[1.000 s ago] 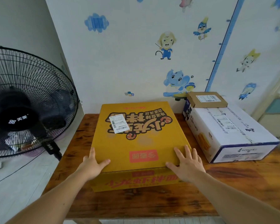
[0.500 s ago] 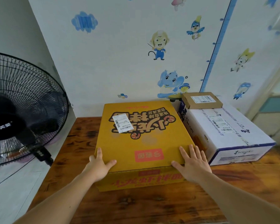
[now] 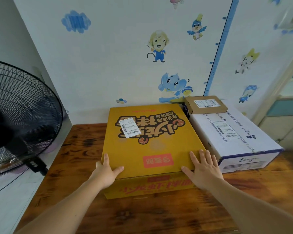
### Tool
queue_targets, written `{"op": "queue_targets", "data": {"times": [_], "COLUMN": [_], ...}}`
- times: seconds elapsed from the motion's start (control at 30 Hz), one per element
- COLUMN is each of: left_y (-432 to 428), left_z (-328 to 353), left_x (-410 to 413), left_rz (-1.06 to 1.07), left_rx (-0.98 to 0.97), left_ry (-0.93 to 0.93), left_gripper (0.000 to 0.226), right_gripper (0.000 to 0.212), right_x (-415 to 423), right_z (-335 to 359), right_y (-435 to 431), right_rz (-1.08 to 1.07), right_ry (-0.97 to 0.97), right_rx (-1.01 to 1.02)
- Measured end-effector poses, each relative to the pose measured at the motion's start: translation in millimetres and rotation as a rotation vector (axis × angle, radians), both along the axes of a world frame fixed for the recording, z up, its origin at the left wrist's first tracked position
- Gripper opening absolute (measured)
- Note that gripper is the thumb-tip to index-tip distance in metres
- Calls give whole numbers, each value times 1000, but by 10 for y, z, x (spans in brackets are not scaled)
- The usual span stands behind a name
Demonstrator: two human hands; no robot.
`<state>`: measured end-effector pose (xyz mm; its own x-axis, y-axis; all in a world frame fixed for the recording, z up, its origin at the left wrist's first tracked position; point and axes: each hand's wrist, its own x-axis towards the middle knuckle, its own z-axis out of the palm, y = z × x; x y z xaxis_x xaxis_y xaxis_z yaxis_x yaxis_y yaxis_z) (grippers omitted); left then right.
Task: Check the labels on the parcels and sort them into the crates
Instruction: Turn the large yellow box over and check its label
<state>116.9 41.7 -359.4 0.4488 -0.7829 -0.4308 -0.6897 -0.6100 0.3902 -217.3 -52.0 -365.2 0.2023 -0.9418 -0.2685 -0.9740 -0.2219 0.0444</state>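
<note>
A large yellow parcel lies flat on the wooden table, a white shipping label stuck on its top left. My left hand rests on its near left corner, fingers over the left edge and thumb on top. My right hand lies flat on the near right corner with fingers spread. To the right stands a white parcel with its own label, and a small brown parcel sits on the white one's far end.
A black standing fan is close to the table's left side. A wall with cartoon stickers runs right behind the parcels. A cabinet stands at the far right. No crate is in view.
The view has shifted a little; the parcels sit lower and nearer in frame. Both hands stay on the yellow parcel's near corners, which has not clearly moved on the table.
</note>
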Motion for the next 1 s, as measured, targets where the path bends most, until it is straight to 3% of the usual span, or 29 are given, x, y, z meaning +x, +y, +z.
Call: {"op": "queue_targets", "data": {"times": [0.17, 0.43, 0.8, 0.87, 1.0], "left_y": [-99, -259, -399, -372, -412], "left_z": [1, 22, 63, 80, 107], "left_x": [-108, -246, -358, -353, -419], "left_rz": [-7, -12, -23, -52, -345], "left_rx": [-15, -28, 32, 67, 75], "left_ry": [12, 3, -34, -77, -340], "left_gripper": [97, 96, 92, 90, 83], "right_gripper": [112, 86, 94, 90, 93], "right_x": [-71, -200, -270, -272, -300], "right_z": [47, 37, -7, -23, 21], "right_y": [-32, -126, -262, -270, -306], "right_rz": [-16, -52, -78, -71, -72], "right_ry": [-15, 12, -32, -28, -56], "right_rx": [8, 8, 23, 25, 3]}}
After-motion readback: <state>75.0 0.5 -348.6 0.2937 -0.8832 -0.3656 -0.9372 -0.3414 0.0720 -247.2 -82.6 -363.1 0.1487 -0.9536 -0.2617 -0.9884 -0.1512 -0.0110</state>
